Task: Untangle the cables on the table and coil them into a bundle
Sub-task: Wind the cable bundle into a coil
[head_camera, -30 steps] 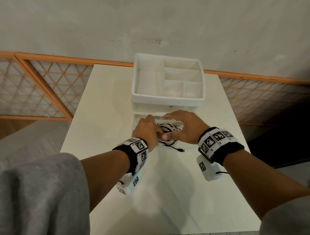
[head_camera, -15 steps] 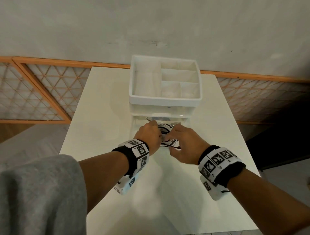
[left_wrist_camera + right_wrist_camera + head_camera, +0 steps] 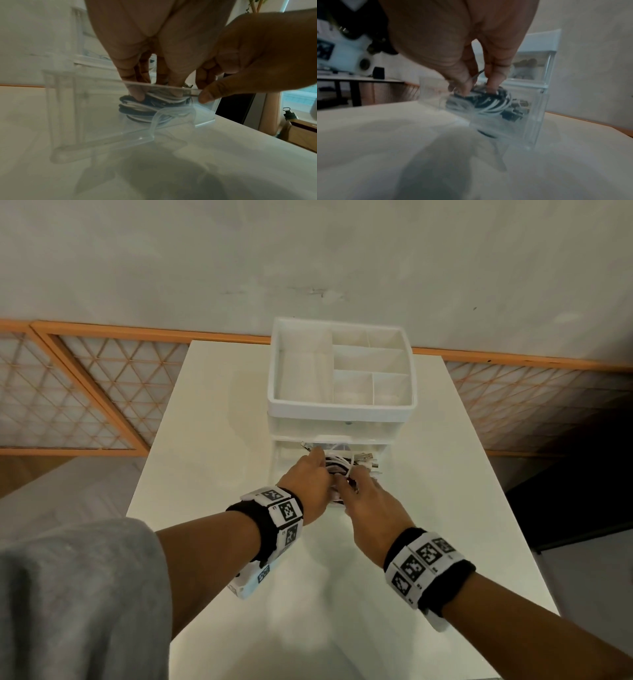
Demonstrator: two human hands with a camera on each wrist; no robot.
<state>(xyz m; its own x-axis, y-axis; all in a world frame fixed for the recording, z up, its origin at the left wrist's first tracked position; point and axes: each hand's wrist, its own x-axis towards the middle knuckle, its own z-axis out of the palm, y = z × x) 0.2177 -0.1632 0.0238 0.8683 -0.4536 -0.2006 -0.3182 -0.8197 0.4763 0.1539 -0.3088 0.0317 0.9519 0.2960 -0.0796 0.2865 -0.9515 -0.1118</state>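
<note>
A coiled bundle of black and white cables [image 3: 337,465] sits inside the pulled-out clear drawer [image 3: 385,453] of a white organizer [image 3: 342,413]. My left hand [image 3: 308,479] reaches into the drawer from the left, thumb and fingers gripping the cable bundle [image 3: 145,108]. From the near side, my right hand [image 3: 363,496] holds the cable bundle [image 3: 485,104] with curled fingers; its thumb [image 3: 205,97] lies at the drawer's front wall [image 3: 102,111]. USB plugs [image 3: 366,457] stick out at the right of the coil. The right wrist view is blurred.
The organizer stands at the far middle of a white table [image 3: 212,440], its top tray [image 3: 308,378] split into several compartments. A grey wall is behind, orange lattice panels [image 3: 85,398] lie left and right. The table's right edge [image 3: 496,474] drops to a dark floor.
Both hands have carried the bundle down into the clear drawer. The right hand, which lay over the coil a second ago, now grips it from the near side.
</note>
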